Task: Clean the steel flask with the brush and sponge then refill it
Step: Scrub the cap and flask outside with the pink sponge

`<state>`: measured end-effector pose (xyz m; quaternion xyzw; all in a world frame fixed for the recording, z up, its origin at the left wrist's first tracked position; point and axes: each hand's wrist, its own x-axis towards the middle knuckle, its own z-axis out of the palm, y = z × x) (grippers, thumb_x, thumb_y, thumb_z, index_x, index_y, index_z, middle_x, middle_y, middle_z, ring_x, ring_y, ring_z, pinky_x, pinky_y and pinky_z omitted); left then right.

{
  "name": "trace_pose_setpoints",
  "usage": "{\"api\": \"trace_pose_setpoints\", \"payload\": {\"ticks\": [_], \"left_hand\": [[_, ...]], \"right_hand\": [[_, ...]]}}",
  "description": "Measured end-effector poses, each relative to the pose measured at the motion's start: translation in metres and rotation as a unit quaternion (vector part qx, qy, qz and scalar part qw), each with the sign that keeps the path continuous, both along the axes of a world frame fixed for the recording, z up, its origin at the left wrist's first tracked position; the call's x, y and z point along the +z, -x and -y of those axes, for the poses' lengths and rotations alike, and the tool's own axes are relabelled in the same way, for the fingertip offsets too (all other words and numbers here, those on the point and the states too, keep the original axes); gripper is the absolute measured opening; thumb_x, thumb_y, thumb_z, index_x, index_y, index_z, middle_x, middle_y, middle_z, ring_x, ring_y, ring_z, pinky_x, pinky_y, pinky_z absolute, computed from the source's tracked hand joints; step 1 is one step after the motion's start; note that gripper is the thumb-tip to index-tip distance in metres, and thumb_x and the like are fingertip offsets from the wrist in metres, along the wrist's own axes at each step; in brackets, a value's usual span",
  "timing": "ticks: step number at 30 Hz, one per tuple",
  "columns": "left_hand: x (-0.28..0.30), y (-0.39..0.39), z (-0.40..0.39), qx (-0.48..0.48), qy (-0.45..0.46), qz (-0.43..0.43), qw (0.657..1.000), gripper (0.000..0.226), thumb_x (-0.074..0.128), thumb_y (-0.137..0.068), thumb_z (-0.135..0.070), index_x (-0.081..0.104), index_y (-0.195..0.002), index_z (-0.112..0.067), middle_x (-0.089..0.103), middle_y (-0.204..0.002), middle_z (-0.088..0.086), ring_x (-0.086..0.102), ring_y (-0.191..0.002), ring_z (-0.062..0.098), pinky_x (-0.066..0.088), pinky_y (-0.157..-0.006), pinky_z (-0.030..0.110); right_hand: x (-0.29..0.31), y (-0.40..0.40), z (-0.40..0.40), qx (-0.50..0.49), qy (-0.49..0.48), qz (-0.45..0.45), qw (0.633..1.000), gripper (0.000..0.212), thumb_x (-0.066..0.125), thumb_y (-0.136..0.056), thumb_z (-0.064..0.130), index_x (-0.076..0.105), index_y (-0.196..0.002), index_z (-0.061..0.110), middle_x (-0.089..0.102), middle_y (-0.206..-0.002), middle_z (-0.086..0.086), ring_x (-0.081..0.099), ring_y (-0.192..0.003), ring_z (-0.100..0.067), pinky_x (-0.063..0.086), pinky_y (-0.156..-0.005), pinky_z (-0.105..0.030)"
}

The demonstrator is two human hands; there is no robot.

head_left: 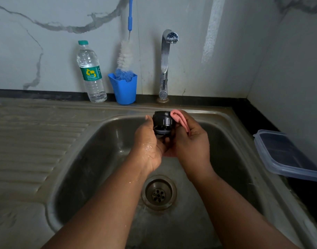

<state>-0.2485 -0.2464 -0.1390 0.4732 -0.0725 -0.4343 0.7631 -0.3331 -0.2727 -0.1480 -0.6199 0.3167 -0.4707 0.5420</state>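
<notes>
Over the steel sink (93,151) my left hand (148,141) grips a black ribbed flask cap (162,121), wet drops on the wrist. My right hand (191,141) holds a folded pink sponge (179,119) pressed against the cap's right side. A long bottle brush (126,56) with a blue handle and white bristles stands in a blue cup (124,90) by the back wall. The flask body is not in view.
A plastic water bottle (90,72) with a green label stands left of the blue cup. The chrome tap (165,65) rises behind the sink, no water running. A clear lidded container (287,155) sits on the right counter. The ribbed drainboard (28,144) lies left; the drain (158,193) is below my hands.
</notes>
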Motion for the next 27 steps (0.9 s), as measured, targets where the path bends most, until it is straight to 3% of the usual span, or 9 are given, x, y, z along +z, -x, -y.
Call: {"api": "trace_pose_setpoints", "payload": {"ticks": [3,6,9,12,17,20,21,24,27], "left_hand": [[0.001,-0.001,-0.002,0.033,0.007,-0.004,0.999,0.061,0.029,-0.102,-0.058,0.064,-0.115,-0.010,0.071,-0.107,0.018,0.068,-0.089,0.025,0.053,-0.094,0.041],[0.001,-0.003,-0.007,-0.014,0.046,0.066,0.997,0.084,0.023,-0.084,-0.080,0.070,-0.109,-0.015,0.076,-0.096,0.012,0.073,-0.088,0.020,0.060,-0.081,0.038],[0.001,0.003,-0.010,-0.088,0.066,0.139,0.984,0.069,0.041,-0.076,-0.074,0.071,-0.102,-0.017,0.076,-0.088,0.005,0.074,-0.084,0.019,0.060,-0.069,0.034],[-0.003,0.002,-0.008,-0.078,0.085,0.112,0.987,0.047,0.048,-0.091,-0.056,0.070,-0.098,-0.015,0.075,-0.083,0.004,0.073,-0.079,0.017,0.058,-0.066,0.030],[-0.001,-0.007,-0.009,-0.086,0.071,0.029,0.993,0.059,0.041,-0.095,-0.063,0.071,-0.101,-0.012,0.074,-0.095,0.011,0.072,-0.088,0.023,0.058,-0.080,0.037],[0.000,-0.010,-0.009,-0.068,0.055,-0.012,0.996,0.061,0.041,-0.096,-0.062,0.069,-0.114,-0.010,0.068,-0.108,0.013,0.064,-0.102,0.026,0.050,-0.097,0.039],[0.000,-0.011,-0.009,-0.070,0.050,-0.023,0.996,0.058,0.041,-0.096,-0.060,0.069,-0.110,-0.011,0.067,-0.104,0.012,0.064,-0.097,0.025,0.050,-0.094,0.036],[-0.002,-0.010,-0.007,-0.070,0.019,-0.036,0.997,0.045,0.041,-0.096,-0.049,0.069,-0.087,-0.015,0.064,-0.078,0.005,0.060,-0.067,0.016,0.048,-0.062,0.026],[-0.001,-0.007,-0.006,-0.056,-0.001,-0.038,0.998,0.037,0.047,-0.096,-0.044,0.068,-0.094,-0.013,0.067,-0.078,0.006,0.064,-0.064,0.016,0.053,-0.056,0.024]], "right_hand": [[-0.002,0.000,-0.006,0.012,0.065,-0.065,0.996,0.043,0.048,-0.097,0.013,0.058,-0.130,0.039,0.068,-0.113,0.013,0.065,-0.101,-0.003,0.057,-0.088,-0.040],[0.001,0.000,-0.008,0.021,0.072,-0.053,0.996,0.044,0.047,-0.098,0.012,0.057,-0.130,0.041,0.067,-0.116,0.016,0.064,-0.105,-0.001,0.057,-0.089,-0.039],[0.003,0.002,-0.006,0.014,0.056,-0.026,0.998,0.043,0.047,-0.098,0.009,0.059,-0.130,0.035,0.067,-0.119,0.014,0.062,-0.108,0.003,0.054,-0.095,-0.034],[0.003,0.000,-0.006,0.024,0.046,-0.019,0.998,0.044,0.047,-0.097,0.007,0.059,-0.130,0.033,0.067,-0.120,0.013,0.061,-0.109,0.003,0.052,-0.098,-0.032],[0.000,-0.003,-0.005,0.025,0.034,-0.004,0.999,0.043,0.049,-0.096,0.005,0.062,-0.128,0.030,0.067,-0.120,0.013,0.060,-0.112,0.001,0.049,-0.102,-0.034],[0.002,-0.002,-0.005,0.027,0.026,0.001,0.999,0.041,0.048,-0.097,0.003,0.063,-0.126,0.028,0.068,-0.118,0.013,0.061,-0.111,0.003,0.049,-0.102,-0.030],[0.002,-0.002,-0.006,0.027,0.023,0.001,0.999,0.041,0.048,-0.097,0.003,0.064,-0.123,0.029,0.068,-0.117,0.013,0.061,-0.110,0.003,0.049,-0.102,-0.031],[0.003,-0.001,-0.004,0.020,-0.003,-0.004,1.000,0.036,0.049,-0.097,0.009,0.067,-0.116,0.034,0.070,-0.111,0.013,0.064,-0.106,-0.002,0.052,-0.097,-0.039],[0.002,0.001,-0.002,-0.002,-0.015,-0.011,1.000,0.032,0.050,-0.098,0.015,0.066,-0.114,0.037,0.070,-0.108,0.014,0.066,-0.104,-0.008,0.056,-0.089,-0.047]]}}
